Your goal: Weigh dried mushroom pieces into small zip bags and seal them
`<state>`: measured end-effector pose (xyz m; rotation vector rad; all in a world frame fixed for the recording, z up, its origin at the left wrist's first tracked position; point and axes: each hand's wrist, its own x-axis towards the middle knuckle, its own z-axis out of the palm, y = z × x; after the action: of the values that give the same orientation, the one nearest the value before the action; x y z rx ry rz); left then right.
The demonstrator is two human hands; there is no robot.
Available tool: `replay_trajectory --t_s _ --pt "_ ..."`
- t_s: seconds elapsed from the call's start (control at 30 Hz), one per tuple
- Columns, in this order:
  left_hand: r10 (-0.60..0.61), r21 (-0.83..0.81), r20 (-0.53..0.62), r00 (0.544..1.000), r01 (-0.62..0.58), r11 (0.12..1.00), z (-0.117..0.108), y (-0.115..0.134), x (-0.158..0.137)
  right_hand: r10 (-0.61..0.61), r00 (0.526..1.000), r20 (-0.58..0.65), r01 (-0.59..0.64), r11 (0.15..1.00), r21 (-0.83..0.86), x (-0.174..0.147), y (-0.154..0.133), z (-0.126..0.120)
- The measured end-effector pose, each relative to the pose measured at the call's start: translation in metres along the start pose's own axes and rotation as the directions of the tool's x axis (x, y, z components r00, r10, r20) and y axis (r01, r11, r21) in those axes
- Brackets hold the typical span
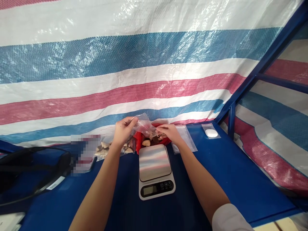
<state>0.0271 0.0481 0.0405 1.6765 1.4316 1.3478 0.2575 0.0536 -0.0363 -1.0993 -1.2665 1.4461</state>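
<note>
Between my hands a clear plastic bag is held up above a red bag. My left hand pinches its upper left edge. At its lower right, the fingers of my right hand close on the same bag. Pale and dark brown chunks lie in the opened red bag; whether some are inside the clear bag I cannot tell. Just in front stands a white kitchen scale with a bare metal plate and a blank-looking display.
Filled clear bags of pale pieces lie left of the red bag. Flat clear bags are to the right, with a small bag holding a white oval object beyond. Black straps lie left. Striped sheeting rises behind the blue table.
</note>
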Motion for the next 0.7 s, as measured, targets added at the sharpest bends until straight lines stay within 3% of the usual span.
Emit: replay_trajectory --t_s 0.2,0.47,0.57,0.7 --pt "-0.002 0.008 0.022 1.000 0.002 1.000 -0.002 0.003 0.002 0.022 0.999 0.044 -0.024 0.998 0.051 0.001 0.001 -0.001" --pt "0.003 0.115 0.213 0.977 -0.029 0.993 -0.016 0.020 -0.003 -0.040 0.998 0.047 0.041 0.999 -0.017 -0.008 -0.011 -0.003" --pt "0.020 0.111 0.161 0.987 -0.038 0.993 -0.016 0.019 -0.007 -0.091 0.995 0.030 0.092 0.996 -0.015 -0.011 -0.018 -0.003" --pt "-0.010 -0.022 0.013 1.000 0.010 1.000 -0.013 0.008 -0.019 -0.102 0.989 -0.103 0.110 0.991 0.075 -0.015 -0.023 -0.001"
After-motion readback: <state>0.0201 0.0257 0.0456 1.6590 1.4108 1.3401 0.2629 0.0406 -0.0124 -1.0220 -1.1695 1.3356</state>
